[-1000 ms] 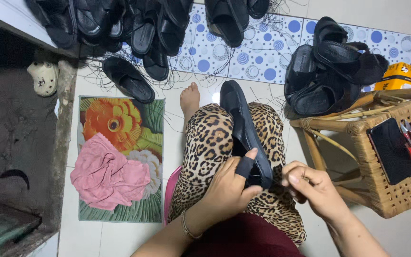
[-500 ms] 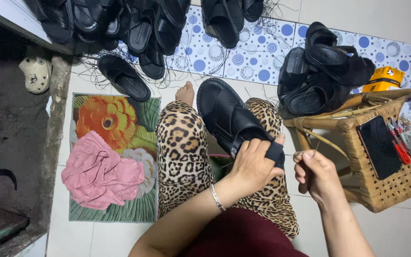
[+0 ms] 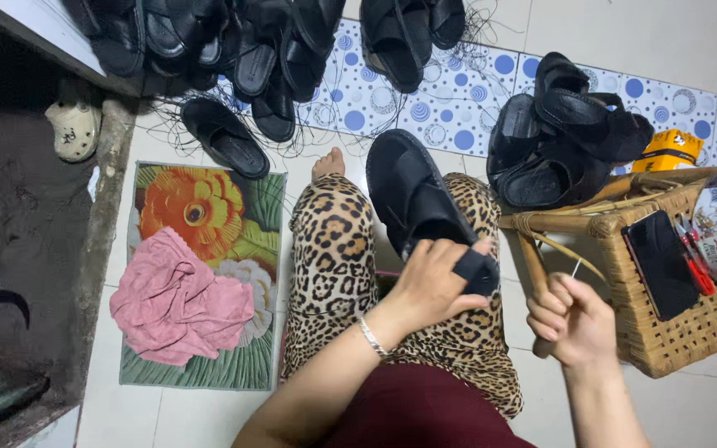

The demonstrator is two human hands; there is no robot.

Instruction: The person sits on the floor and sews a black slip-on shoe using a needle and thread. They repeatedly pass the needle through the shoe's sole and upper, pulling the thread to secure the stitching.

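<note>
We see a pale tiled floor (image 3: 674, 33), a dotted mat (image 3: 466, 99), a flower mat (image 3: 201, 207) under a pink cloth (image 3: 180, 303), and a wicker stool (image 3: 665, 332) on our right.

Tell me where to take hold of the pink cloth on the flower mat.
Pinch the pink cloth at a raised fold near its middle, coming from straight above. It lies crumpled in a loose heap on the flower mat, so the ridges stand up and nothing covers them.

Soft, even indoor light falls from above, leaving pale floor tiles (image 3: 641, 33) bright with faint glare. The far left side sinks into deep shadow. Focus is fairly sharp, with mild wide-angle bending at edges.
</note>
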